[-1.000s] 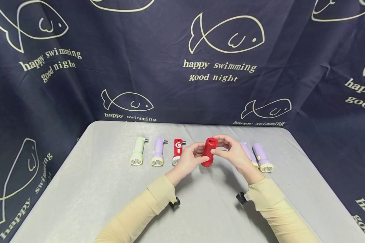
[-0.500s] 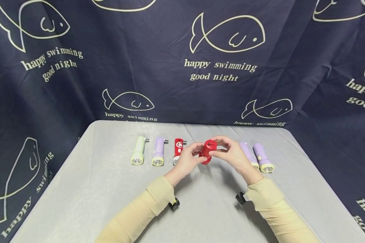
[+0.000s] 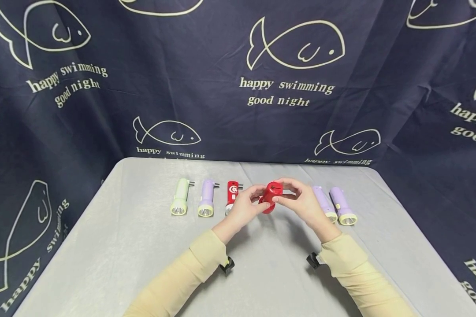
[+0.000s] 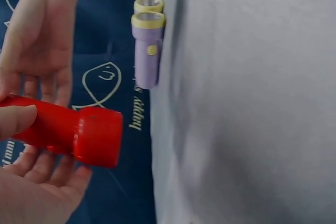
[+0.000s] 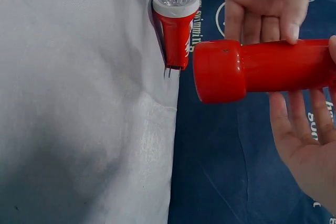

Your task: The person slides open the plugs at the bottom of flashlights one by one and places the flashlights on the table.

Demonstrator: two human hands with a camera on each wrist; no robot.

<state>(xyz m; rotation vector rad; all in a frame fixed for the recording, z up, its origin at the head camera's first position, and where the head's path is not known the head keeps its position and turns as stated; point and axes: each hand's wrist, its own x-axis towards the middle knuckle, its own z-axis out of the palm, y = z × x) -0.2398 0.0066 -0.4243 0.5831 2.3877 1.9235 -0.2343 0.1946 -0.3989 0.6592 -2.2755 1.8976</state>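
Note:
Both hands hold a red flashlight point(image 3: 272, 191) above the table, its slotted tail end facing up toward the head camera. My left hand point(image 3: 249, 203) grips it from the left near its wider head, thumb across the front. From the other side my right hand point(image 3: 301, 198) pinches the body close to the tail. In the left wrist view, the flashlight's plain red barrel point(image 4: 52, 127) shows, with fingers behind it. A second red flashlight point(image 5: 176, 27), with a silver-white head and metal prongs, lies just left of the hands.
Left on the grey table point(image 3: 143, 264) lie a green flashlight point(image 3: 180, 196) and a purple flashlight point(image 3: 207, 196), prongs out. To the right, a purple flashlight point(image 3: 343, 206) lies beside another one point(image 3: 321, 199), partly behind the right hand. A dark fish-print curtain point(image 3: 206, 79) hangs behind.
The held red flashlight has tilted, its tail end tipping toward the head camera so the slot shows more. Both hands keep their hold nearly in place; the flashlights on the table stay put.

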